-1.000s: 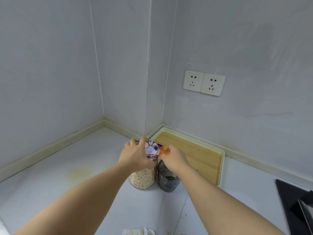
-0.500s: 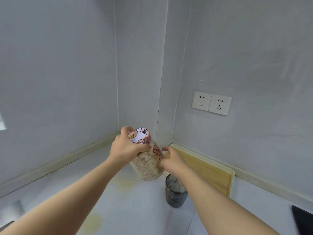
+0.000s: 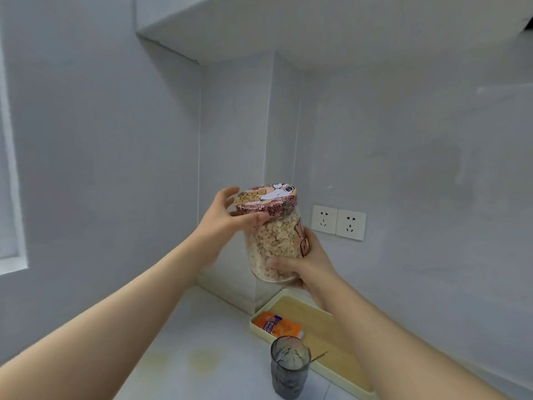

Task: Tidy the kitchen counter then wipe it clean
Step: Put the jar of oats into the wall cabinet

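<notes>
Counter (image 3: 161,342), pale and yellow-stained, grey-walled corner (image 3: 233,168), twin sockets (image 3: 338,222), oat jar (image 3: 274,241) aloft.

A grey tumbler (image 3: 290,368) stands on the white counter (image 3: 184,321). A wood-lined tray (image 3: 323,324) lies at its one o'clock, and a yellowish stain (image 3: 203,359) at its nine.

Softly, evenly lit in a cool bluish cast, brightest by the window frame (image 3: 13,197) at far left, dim under the cabinet (image 3: 288,30), faintly glossy on the desk (image 3: 178,336), slightly soft overall, bowed at the edges.
</notes>
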The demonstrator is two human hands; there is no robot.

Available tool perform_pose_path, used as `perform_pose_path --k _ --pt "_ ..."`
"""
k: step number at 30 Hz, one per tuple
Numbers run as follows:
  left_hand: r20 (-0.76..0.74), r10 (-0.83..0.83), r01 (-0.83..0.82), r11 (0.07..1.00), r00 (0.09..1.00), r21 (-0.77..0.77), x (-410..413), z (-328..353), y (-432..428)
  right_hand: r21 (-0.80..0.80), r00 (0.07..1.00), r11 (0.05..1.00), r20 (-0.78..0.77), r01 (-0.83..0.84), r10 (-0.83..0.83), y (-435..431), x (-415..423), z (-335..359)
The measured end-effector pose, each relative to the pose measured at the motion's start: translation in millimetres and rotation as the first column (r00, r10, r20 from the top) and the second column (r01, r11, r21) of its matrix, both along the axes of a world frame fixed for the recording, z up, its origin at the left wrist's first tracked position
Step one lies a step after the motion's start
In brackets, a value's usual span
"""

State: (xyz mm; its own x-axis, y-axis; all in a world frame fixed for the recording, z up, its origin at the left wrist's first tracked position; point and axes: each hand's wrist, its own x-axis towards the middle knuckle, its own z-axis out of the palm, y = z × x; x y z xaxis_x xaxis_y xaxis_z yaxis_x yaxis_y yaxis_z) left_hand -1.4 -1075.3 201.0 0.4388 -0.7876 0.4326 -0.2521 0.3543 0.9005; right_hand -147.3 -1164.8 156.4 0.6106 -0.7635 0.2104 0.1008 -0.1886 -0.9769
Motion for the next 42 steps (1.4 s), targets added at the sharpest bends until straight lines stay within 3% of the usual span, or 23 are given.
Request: perform_pose_path --k 2,6,10,12,17,21,23,25,26,28,30,32,34,38,42 --pt "-0.026 -0.092 0.09 0.993 0.995 -0.078 -6 7 2 0.068 0.994 0.997 0.11 -0.036 0.029 5 -7 18" --pt "0.062 -0.268 0.273 0.958 0.961 -0.084 -26 19 5 0.126 0.962 0.985 0.261 -0.118 0.082 18 -18 45" --pt "0.209 -0.151 0.185 0.971 0.966 -0.153 -43 30 4 0.139 0.93 0.973 0.346 -0.184 0.127 29 -23 66" --pt "0.206 -0.101 0.145 0.967 0.973 -0.209 -48 40 5 0.152 0.922 0.968 0.363 -0.202 0.135 33 -28 82" --pt "0.141 -0.059 0.109 0.92 0.988 -0.375 -61 76 11 0.113 0.944 0.975 0.296 -0.19 0.149 42 -45 128" --pt "0.082 -0.008 0.046 0.88 0.997 -0.473 -68 117 16 -0.128 0.997 0.991 0.06 -0.041 0.049 48 -53 182" --pt "0.054 0.001 0.028 0.847 0.999 -0.531 -71 143 18 -0.316 0.996 0.945 0.007 0.083 -0.085 49 -55 215" --pt "0.04 0.016 0.01 0.814 0.999 -0.581 -72 168 20 -0.515 0.955 0.809 0.076 0.284 -0.287 49 -63 247" --pt "0.035 0.027 0.0 0.795 0.999 -0.607 -72 181 21 -0.632 0.911 0.674 0.134 0.381 -0.39 47 -69 265" --pt "0.039 0.06 -0.021 0.761 0.997 -0.649 -71 206 23 -0.825 0.769 0.291 0.242 0.484 -0.592 42 -86 299" --pt "0.052 0.088 -0.028 0.725 0.995 -0.688 -71 234 22 -0.89 0.59 -0.099 0.374 0.444 -0.715 35 -104 330" --pt "0.063 0.125 -0.044 0.702 0.99 -0.711 -71 258 20 -0.882 0.446 -0.34 0.461 0.327 -0.767 29 -118 353" --pt "0.06 0.166 -0.073 0.692 0.984 -0.718 -73 278 16 -0.889 0.354 -0.408 0.457 0.208 -0.816 22 -127 369" --pt "0.066 0.216 -0.105 0.692 0.974 -0.714 -76 310 1 -0.946 0.24 -0.31 0.323 0.09 -0.916 3 -137 387" --pt "0.071 0.256 -0.129 0.686 0.964 -0.717 -81 336 -16 -0.933 0.24 -0.346 0.359 0.096 -0.902 -9 -139 393"
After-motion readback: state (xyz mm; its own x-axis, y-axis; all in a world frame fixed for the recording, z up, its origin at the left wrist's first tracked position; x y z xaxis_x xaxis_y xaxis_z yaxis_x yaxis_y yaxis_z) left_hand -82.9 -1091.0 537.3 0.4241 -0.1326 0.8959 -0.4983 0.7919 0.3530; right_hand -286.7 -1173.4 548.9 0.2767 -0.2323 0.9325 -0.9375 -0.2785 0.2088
